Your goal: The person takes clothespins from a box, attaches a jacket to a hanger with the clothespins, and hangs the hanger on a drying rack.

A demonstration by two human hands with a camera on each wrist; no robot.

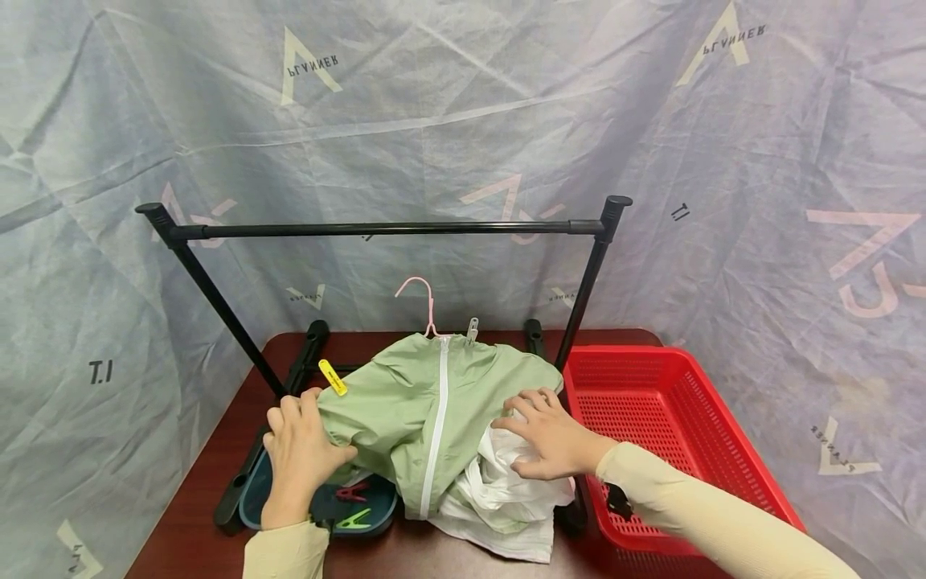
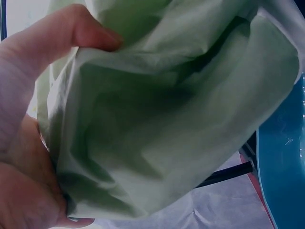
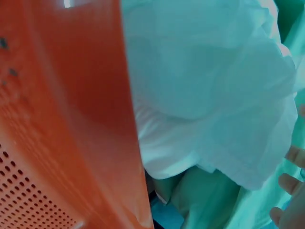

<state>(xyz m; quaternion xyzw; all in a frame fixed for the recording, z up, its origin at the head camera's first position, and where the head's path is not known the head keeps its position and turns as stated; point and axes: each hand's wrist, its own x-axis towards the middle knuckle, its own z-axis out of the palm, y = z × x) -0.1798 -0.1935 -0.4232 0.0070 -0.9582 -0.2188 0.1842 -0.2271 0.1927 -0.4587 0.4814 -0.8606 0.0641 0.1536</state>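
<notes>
A light green zip jacket (image 1: 434, 402) lies draped on a pink hanger (image 1: 432, 310), below the rack's bar. My left hand (image 1: 295, 450) grips the jacket's left edge, thumb on the near side; the left wrist view shows the green cloth (image 2: 143, 129) bunched from that hand. My right hand (image 1: 553, 438) rests with spread fingers by the jacket's right shoulder, over a bundle of white fabric (image 1: 506, 482). In the right wrist view, its fingers (image 3: 289, 183) show at the edge beside the white fabric. A yellow clip (image 1: 333, 378) sits at the jacket's left shoulder, a grey clip (image 1: 473, 330) near the collar.
A black rack (image 1: 405, 229) stands over the dark red table (image 1: 195, 515). Behind my left hand is a blue tray (image 1: 249, 503) with a red clip (image 1: 352, 491) and a green clip (image 1: 354, 519). To the right stands a red perforated basket (image 1: 702, 402), its wall close beside the white fabric.
</notes>
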